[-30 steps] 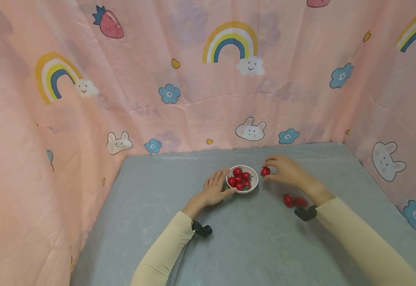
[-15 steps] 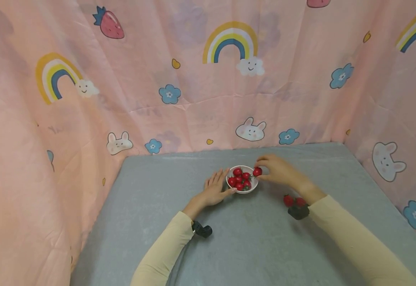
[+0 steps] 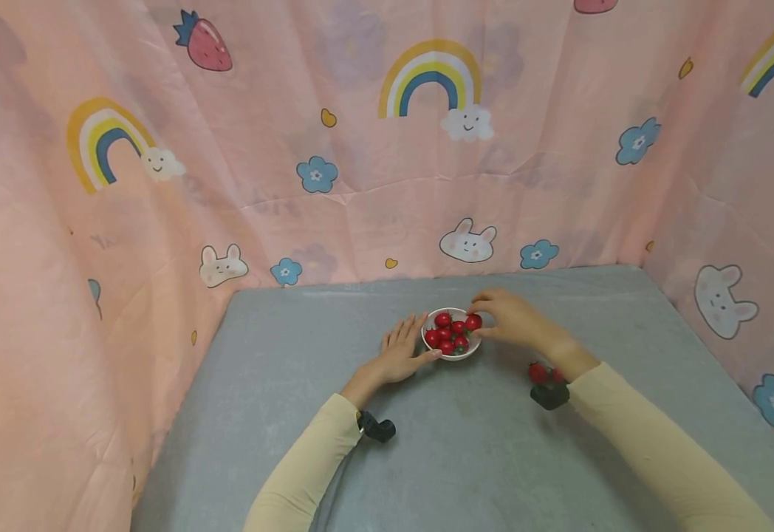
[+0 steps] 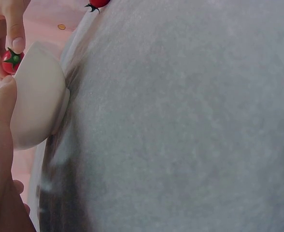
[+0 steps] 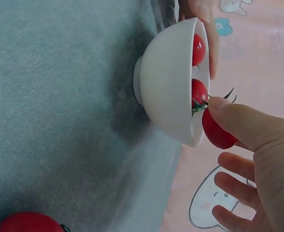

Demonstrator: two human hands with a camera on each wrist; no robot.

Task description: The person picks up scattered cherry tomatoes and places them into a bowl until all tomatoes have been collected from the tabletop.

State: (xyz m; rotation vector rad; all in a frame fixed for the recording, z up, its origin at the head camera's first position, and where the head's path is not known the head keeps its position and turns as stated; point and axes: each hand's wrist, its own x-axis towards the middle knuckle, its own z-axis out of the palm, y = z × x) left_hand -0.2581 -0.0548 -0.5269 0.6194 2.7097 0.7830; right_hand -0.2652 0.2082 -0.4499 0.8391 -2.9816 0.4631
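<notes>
A small white bowl (image 5: 166, 82) holds several red cherry tomatoes (image 3: 443, 334) with green stems. My left hand (image 3: 396, 356) lies at the bowl's left side, fingers spread and fairly straight, the thumb touching the near rim. Over the right part of the bowl, my right hand (image 3: 512, 319) pinches a cherry tomato (image 5: 218, 130) by thumb and fingers. That tomato is at rim level in the right wrist view, its stem toward the inside. The left wrist view shows the bowl's outer wall (image 4: 38, 101), which hides most of its contents.
Two more cherry tomatoes (image 3: 537, 372) lie on the grey tabletop (image 3: 453, 451), right of the bowl and partly behind the right wrist's black camera (image 3: 550, 396). A pink printed curtain (image 3: 360, 222) rises behind the table and along both sides.
My right hand has moved left with the tomato, from beside the bowl to over its right rim, and slightly lower. My left hand and the bowl have stayed in place.
</notes>
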